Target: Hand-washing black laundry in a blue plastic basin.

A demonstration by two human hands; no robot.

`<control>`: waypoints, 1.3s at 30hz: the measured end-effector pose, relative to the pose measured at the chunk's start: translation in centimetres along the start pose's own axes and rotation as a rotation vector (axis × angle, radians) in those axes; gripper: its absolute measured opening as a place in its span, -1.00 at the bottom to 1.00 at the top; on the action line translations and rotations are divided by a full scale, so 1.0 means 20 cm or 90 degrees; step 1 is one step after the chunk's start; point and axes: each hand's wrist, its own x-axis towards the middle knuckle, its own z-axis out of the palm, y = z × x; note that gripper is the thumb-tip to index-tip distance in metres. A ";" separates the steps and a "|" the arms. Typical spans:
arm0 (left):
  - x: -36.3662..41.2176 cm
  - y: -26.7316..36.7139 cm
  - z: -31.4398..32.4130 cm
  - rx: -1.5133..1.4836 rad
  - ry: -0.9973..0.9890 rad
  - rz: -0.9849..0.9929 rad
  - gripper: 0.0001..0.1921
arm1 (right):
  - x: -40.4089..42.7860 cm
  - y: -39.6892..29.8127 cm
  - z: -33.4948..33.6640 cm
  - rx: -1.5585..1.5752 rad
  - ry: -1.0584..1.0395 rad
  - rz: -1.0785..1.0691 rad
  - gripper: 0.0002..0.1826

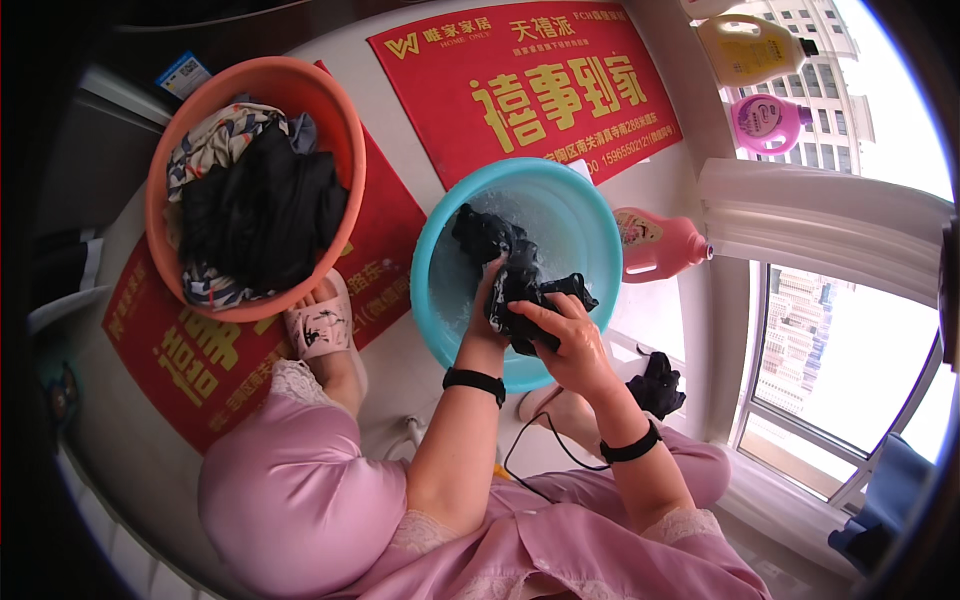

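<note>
Both of my hands are over a turquoise plastic basin [424, 300] that holds water. Between them is a wet black cloth garment [517, 289], part of which trails toward the basin's far left side. My left hand [487, 300] grips its left side, partly hidden by the cloth. From the right, my right hand [570, 337] presses on the bunched fabric with its fingers bent over it. An orange plastic tub [358, 172] on the left holds a black garment [262, 210] lying on patterned cloth [225, 139].
Red printed mats [540, 82] lie under and beyond the containers. A pink detergent bottle [656, 244] lies right of the basin. Yellow [750, 51] and purple [769, 124] bottles are by the window. A small black cloth [658, 386] is near my right foot; a black cable [555, 427] hangs between my arms.
</note>
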 end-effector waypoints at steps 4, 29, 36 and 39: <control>0.02 -0.07 -0.11 -0.111 -0.059 -0.079 -0.65 | -0.04 -0.05 -0.03 -0.074 0.031 -0.019 -0.47; 0.06 0.02 0.25 0.615 0.325 0.205 -0.49 | 0.07 0.52 -0.10 0.334 0.233 0.514 -0.37; -0.03 0.25 0.35 1.029 0.395 0.239 -0.42 | -0.08 0.24 -0.32 -0.070 0.214 0.333 -0.50; -0.05 0.30 0.46 1.134 0.447 0.218 -0.42 | -0.17 0.26 -0.39 -0.120 0.250 0.242 -0.66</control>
